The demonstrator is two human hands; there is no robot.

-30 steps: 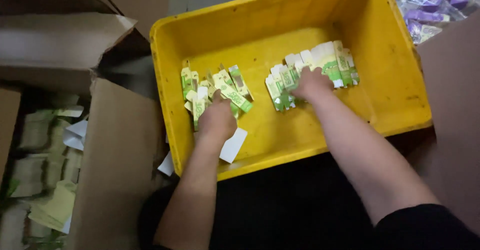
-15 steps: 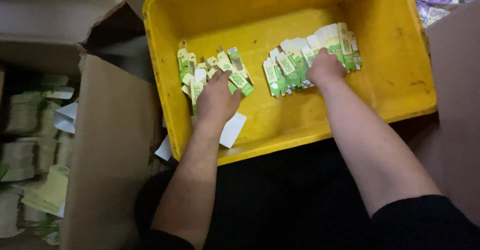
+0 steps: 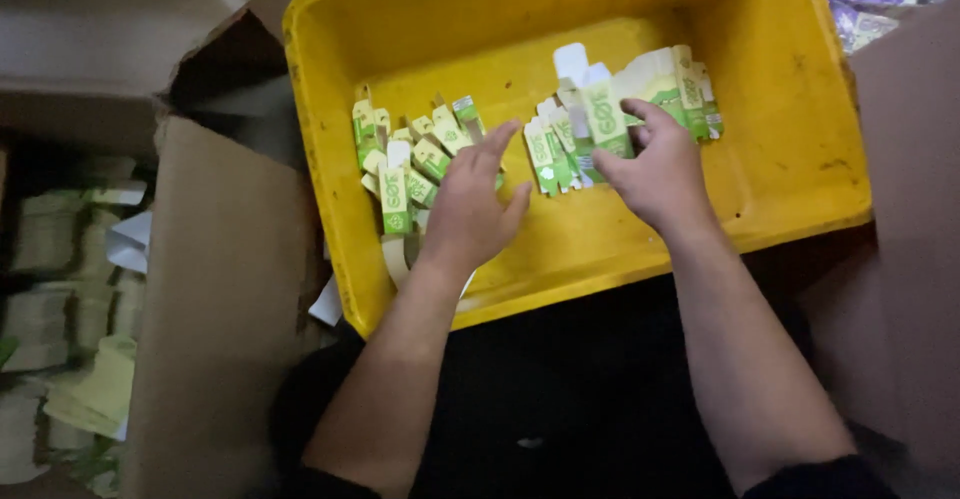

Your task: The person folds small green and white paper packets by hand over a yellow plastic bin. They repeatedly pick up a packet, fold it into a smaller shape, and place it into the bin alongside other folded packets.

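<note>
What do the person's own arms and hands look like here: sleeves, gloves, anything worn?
Both hands, left hand and right hand, are bare, with no gloves. No rings or watch show. The forearms are uncovered; dark sleeves start near the elbows at the bottom edge.

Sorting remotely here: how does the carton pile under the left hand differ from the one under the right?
The left pile is loose and scattered; the right pile is fanned in an overlapping row. The left hand lies flat on its pile; the right hand grips its pile's edge. Both are flattened green-white cartons in the yellow bin.
</note>
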